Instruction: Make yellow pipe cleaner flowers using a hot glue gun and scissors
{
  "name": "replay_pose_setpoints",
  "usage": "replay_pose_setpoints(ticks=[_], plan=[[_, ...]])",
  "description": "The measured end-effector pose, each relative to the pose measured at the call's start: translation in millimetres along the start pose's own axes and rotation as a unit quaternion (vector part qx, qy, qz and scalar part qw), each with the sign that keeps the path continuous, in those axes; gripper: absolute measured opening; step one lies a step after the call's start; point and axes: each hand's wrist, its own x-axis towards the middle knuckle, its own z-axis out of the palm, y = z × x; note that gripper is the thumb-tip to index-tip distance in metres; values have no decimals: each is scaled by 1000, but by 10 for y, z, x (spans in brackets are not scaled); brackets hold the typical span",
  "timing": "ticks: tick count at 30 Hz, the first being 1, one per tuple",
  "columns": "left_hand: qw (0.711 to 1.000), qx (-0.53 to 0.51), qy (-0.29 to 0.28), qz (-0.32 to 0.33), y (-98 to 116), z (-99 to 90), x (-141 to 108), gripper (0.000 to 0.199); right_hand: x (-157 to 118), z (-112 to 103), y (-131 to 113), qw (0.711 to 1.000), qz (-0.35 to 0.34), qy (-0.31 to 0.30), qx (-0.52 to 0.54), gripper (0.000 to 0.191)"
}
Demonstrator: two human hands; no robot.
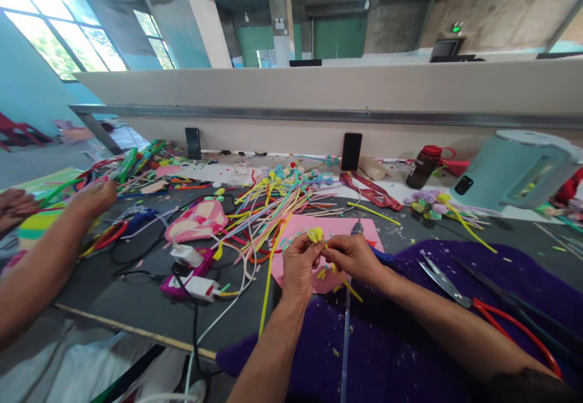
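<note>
Over a pink sheet (pixel 298 227), my left hand (pixel 300 260) pinches a small yellow fuzzy flower (pixel 315 234), its head showing above the fingertips. My right hand (pixel 353 257) is closed beside it, fingertips together on the yellow piece just right of the flower. A yellow stem (pixel 353 291) hangs below my right hand. Short yellow bits lie on the pink sheet. Another long yellow stem (pixel 266 291) runs down past the sheet's left side.
Scissors with red handles (pixel 489 309) lie on purple cloth (pixel 392 342) at right. Pipe cleaners (pixel 273 199), a power strip (pixel 191 275) and cables lie left. A bottle (pixel 423 167), kettle (pixel 510 169) and phone (pixel 351 152) stand behind. Another person's arms reach in at far left.
</note>
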Motion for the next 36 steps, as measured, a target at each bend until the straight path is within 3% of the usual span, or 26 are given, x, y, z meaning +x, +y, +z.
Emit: replay_pose_setpoints(ticks=[16, 28, 36], plan=[[996, 38, -17, 76, -37, -41, 19, 9, -3, 14, 11, 1000, -4, -18, 23, 30], [999, 22, -30, -18, 0, -30, 24, 22, 2, 17, 46, 999, -28, 34, -22, 28], [999, 33, -32, -20, 14, -21, 12, 26, 23, -36, 16, 998, -35, 45, -35, 30]])
